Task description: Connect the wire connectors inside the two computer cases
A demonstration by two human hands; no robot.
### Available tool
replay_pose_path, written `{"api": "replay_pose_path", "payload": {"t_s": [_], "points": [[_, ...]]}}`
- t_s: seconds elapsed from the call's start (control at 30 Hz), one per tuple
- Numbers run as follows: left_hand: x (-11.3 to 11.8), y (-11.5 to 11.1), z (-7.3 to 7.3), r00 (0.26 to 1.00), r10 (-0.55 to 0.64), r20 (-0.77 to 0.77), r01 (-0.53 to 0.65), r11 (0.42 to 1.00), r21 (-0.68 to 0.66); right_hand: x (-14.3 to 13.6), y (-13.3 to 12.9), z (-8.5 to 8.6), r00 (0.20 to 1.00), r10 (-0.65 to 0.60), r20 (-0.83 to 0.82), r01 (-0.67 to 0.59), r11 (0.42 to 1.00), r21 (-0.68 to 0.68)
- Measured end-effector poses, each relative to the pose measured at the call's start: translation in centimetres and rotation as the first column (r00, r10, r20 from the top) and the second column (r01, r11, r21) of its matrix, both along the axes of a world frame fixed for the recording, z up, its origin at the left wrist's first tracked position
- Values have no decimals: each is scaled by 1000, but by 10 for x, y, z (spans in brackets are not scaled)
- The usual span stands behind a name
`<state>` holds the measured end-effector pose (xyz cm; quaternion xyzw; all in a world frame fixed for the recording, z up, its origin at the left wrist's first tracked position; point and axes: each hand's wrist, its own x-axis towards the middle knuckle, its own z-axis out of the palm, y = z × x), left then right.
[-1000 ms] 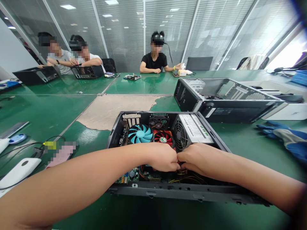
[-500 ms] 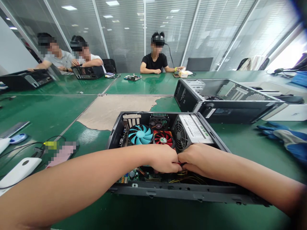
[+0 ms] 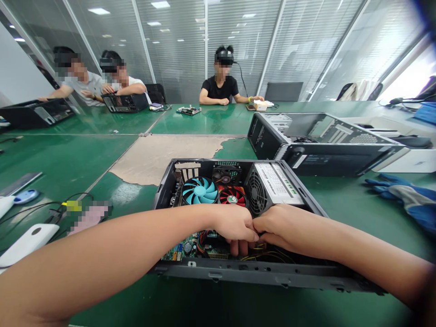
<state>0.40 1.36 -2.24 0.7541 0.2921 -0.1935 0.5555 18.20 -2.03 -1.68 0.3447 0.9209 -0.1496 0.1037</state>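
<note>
Both my hands are inside the open computer case, which lies on its side on the green bench, directly in front of me. Its near rim runs below both hands, on my side of them. My left hand reaches in over the near left part of the case, thumb and forefinger brought close together, the other fingers pointing down inside. My right hand comes in over the right part, its fingers curled and their tips meeting those of the left. From here I cannot tell whether either hand is pinching anything; the spot between the fingertips is too small and covered.

Just beyond my left hand I see the red fan, partly hidden by it, with the blue fan beside that on the left. The power box, with its white label, sits just beyond my right hand. Thin yellow wires run below the fingertips, between them and the near rim. Part of the green circuit board shows under my left forearm. A second case stands apart, farther off to the right, and blue-and-grey gloves lie beyond my right forearm.
</note>
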Motion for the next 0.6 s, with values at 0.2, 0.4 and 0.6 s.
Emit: {"api": "replay_pose_path", "payload": {"t_s": [0.2,0.4,0.6], "points": [[-1,-2,0,1000,30,9,-31,997,66,0,-1,1,1000,2,9,-2,1000,-10],[-2,-3,0,999,38,18,-40,992,121,0,-1,3,1000,-7,-18,6,1000,-25],[2,-5,0,993,117,-30,-119,989,-82,-1,0,2,1000,-10,11,11,1000,-28]]}}
